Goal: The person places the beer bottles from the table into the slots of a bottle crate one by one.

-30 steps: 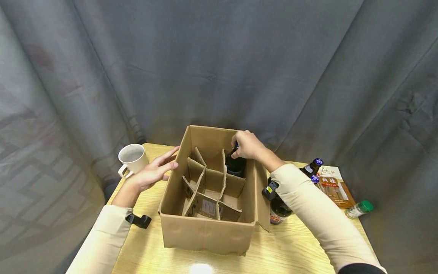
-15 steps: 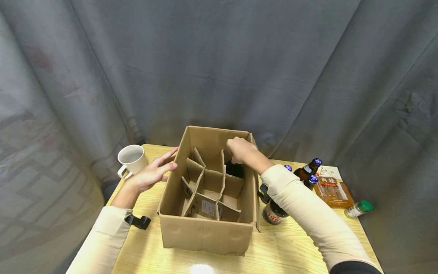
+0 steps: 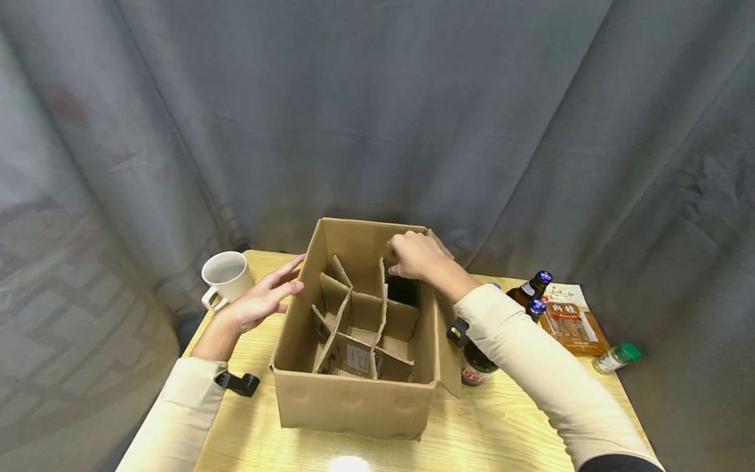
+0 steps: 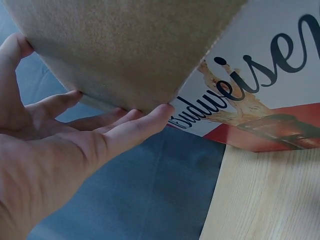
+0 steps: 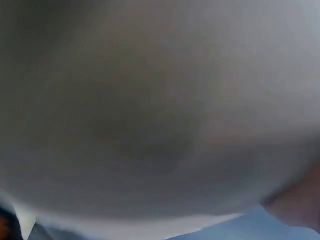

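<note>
A cardboard box (image 3: 356, 393) with crossed cardboard dividers (image 3: 367, 301) stands on the table. Over its far right compartment, my right hand (image 3: 415, 254) curls its fingers at the top of a dark glass bottle (image 3: 403, 290); the bottle's neck is hidden by the hand. In the right wrist view a blurred pale surface fills most of the picture. My left hand (image 3: 262, 301) has its fingers spread, their tips against the box's left side. The left wrist view shows those fingertips touching plain cardboard, beside a printed "Budweiser" panel (image 4: 260, 75).
A white mug (image 3: 227, 275) stands left of the box. Several bottles with blue caps (image 3: 544, 276) stand to the right, partly behind my right sleeve. Farther right lie a brown packet (image 3: 572, 321) and a green-lidded jar (image 3: 616, 358). A grey curtain (image 3: 377, 118) hangs behind.
My right hand has gone down into the far right compartment with the bottle, then risen very slightly. The box's right flap has swung in and back out. My left hand stays put.
</note>
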### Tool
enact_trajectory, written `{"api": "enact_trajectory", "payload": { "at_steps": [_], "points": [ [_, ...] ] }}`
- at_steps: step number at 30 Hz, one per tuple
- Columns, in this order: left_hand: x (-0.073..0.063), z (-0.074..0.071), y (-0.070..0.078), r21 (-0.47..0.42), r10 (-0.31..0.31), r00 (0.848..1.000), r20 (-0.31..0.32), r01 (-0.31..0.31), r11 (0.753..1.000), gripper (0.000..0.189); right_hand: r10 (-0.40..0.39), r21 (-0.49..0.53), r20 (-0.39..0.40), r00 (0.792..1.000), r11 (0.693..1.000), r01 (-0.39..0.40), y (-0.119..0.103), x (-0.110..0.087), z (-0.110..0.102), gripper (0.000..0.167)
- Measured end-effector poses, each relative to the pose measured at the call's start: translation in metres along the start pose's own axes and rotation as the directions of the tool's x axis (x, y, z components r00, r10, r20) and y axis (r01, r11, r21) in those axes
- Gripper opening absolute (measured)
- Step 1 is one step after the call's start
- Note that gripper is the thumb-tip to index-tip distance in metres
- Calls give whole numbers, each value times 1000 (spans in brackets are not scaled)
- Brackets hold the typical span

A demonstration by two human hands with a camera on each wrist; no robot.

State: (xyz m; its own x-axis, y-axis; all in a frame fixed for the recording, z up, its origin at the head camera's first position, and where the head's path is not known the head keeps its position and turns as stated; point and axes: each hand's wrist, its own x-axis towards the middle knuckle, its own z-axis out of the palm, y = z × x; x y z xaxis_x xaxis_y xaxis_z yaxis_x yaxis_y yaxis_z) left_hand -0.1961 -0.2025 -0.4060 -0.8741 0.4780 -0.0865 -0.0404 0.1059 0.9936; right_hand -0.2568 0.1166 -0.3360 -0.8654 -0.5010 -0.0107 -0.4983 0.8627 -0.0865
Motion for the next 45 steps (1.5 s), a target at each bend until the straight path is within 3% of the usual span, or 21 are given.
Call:
{"api": "enact_trajectory", "payload": {
  "at_steps": [4,10,16,21,26,31,36,41,45],
  "points": [
    [1,-3,-1,3,-9,1000,-3,9,1000,67,-25,106,-132,991,994,40,2,-17,-22,40],
    [0,-7,-2,6,-10,1000,7,10,1000,67,-44,274,-305,951,953,131,23,-57,-43,57],
    [-4,-9,-4,-3,-2,1000,4,2,1000,67,64,309,-375,925,949,60,64,-113,-47,61],
    [-9,-11,-3,-4,-4,1000,-4,4,1000,67,180,321,-375,910,945,-55,90,-159,-42,65],
    [-9,-15,-2,5,-6,1000,-5,6,1000,67,226,334,-356,907,937,-102,103,-188,-32,68],
    [-11,-16,-3,0,-5,1000,-15,5,1000,67,235,326,-351,906,938,-117,117,-196,-14,65],
    [-12,-17,-4,-25,9,1000,-27,-9,1000,67,263,346,-286,921,925,-157,131,-195,19,64],
    [-12,-17,-6,-20,-1,1000,-30,0,1000,67,298,421,-186,936,885,-198,142,-196,52,68],
    [-9,-15,-8,-46,-3,1000,-19,2,999,67,332,468,-191,924,858,-212,146,-197,68,66]
  ]
}}
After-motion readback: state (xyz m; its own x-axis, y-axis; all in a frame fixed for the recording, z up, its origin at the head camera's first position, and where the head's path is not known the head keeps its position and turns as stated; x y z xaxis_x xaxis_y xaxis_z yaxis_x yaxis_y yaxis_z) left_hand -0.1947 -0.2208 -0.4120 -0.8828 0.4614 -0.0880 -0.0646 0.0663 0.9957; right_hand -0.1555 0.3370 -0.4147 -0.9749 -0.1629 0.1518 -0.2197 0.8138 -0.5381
